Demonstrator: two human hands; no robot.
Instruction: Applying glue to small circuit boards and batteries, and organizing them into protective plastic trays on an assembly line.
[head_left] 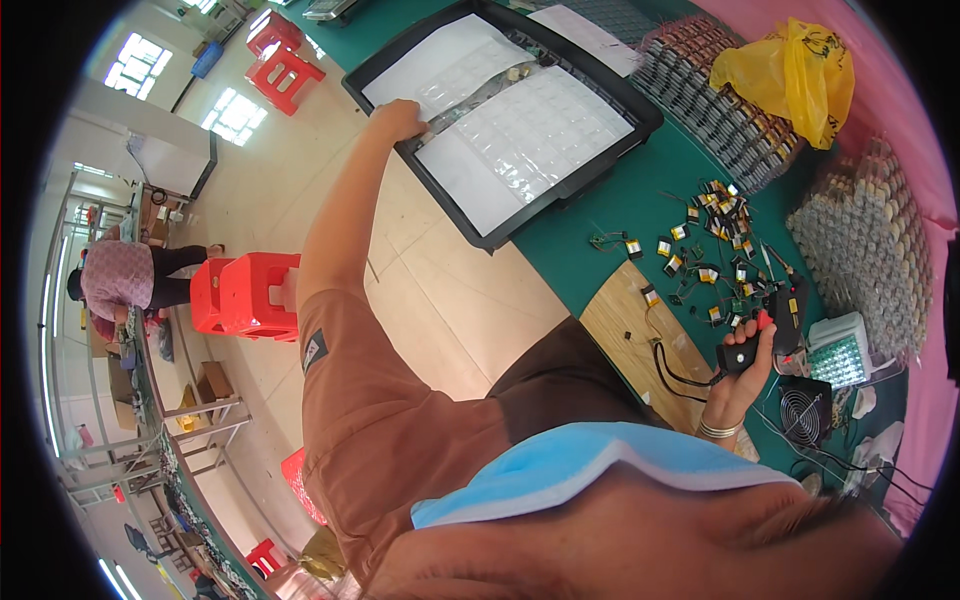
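My left arm stretches out to a large black tray [478,238]. At the tray's left rim my left hand [398,119] is closed, its fingers curled over the edge. Inside the tray lie white sheets under clear pocketed plastic [545,130], with small parts showing in the gap between them. My right hand [743,368] is wrapped round a black corded device [738,356], its thumb by a red part. Around that hand lie many small silver-and-yellow battery cells with wires [708,275], beside a wooden board [625,318].
Stacked trays [715,100] with a yellow plastic bag [800,75] stand at the back right. Nearer are another grey stack [870,245], a lit lamp [838,352], a small fan [803,412] and cables. Red stools [258,295] stand left, where another person [120,278] bends over.
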